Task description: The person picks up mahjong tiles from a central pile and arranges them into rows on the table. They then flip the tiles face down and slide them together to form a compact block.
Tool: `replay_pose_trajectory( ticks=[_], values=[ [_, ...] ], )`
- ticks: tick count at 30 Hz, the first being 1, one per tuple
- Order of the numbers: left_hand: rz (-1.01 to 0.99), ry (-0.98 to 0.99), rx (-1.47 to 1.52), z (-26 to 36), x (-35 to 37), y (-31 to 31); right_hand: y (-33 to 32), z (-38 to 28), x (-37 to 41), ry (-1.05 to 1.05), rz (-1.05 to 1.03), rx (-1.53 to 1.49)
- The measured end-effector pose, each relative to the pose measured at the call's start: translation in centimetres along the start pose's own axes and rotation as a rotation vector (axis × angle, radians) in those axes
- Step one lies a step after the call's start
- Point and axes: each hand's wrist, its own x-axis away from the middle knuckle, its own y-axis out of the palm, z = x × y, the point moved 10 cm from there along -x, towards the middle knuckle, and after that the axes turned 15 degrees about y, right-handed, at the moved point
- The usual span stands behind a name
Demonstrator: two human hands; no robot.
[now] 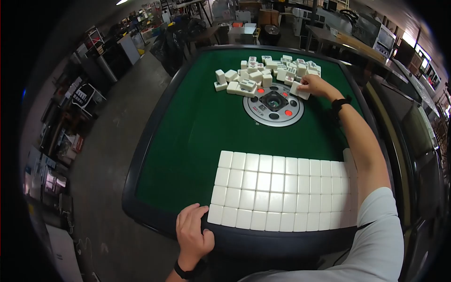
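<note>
My right hand [318, 87] reaches across to the far side of the mahjong table, fingers closed on a white mahjong tile [297, 89] beside the round centre console [253, 113]. Just beyond it lies a loose heap of mahjong tiles [256, 76], some face up and some on edge. My left hand [191, 231] rests on the near table rim with its fingers extended and nothing held. Its fingertips are at the left edge of a block of blank-side-up mahjong tiles [263, 202], laid in several straight rows. My right forearm hides the block's right end.
Green felt [188, 127] covers the tabletop, framed by a dark raised rim [152, 115]. A long bench [357, 44] runs along the right. Black bags [169, 49] and a folded chair [84, 96] stand on the floor to the left.
</note>
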Motion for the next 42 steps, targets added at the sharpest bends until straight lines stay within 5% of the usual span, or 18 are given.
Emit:
replay_pose_trajectory(
  ticks=[2, 6, 10, 12, 13, 15, 20, 27, 33, 36, 42],
  values=[
    [-0.003, 0.004, 0.001, 0.1, 0.1, 0.1, 1.9, -1.2, 3.9, 0.182, -0.471, -0.253],
    [-0.004, 0.008, -0.015, 0.1, 0.2, 0.3, 3.2, -3.2, 9.0, 0.122, -0.650, -0.268],
    [-0.001, 0.018, -0.020, 0.3, 0.1, 0.1, 2.1, -3.8, 8.5, -0.021, -0.449, -0.049],
    [0.000, 0.022, -0.022, 0.4, 0.1, 0.0, -1.3, -2.7, 6.0, -0.059, -0.034, -0.095],
    [0.003, 0.022, -0.023, 0.4, 0.1, 0.0, -0.8, -1.6, 4.6, -0.059, -0.031, -0.094],
    [0.014, 0.020, -0.016, 0.3, 0.3, -0.1, -1.2, 2.8, 2.3, 0.209, 0.117, 0.207],
    [0.041, 0.023, -0.011, 0.2, 0.4, -0.3, -1.5, 4.1, 4.3, 0.137, 0.121, 0.363],
    [0.067, 0.041, -0.005, 0.6, 0.3, -0.5, -2.2, -0.4, 13.1, -0.009, -0.201, 0.038],
    [0.093, 0.053, 0.003, 0.3, 0.6, -0.8, -2.2, -3.7, 14.0, 0.083, -0.287, 0.018],
    [0.101, 0.054, 0.009, 0.3, 0.7, -0.8, -1.7, -3.7, 13.6, 0.420, -0.346, -0.153],
    [0.124, 0.052, 0.006, 0.4, 1.0, -1.1, 0.9, -7.9, 12.1, 0.298, -0.230, 0.086]
  ],
)
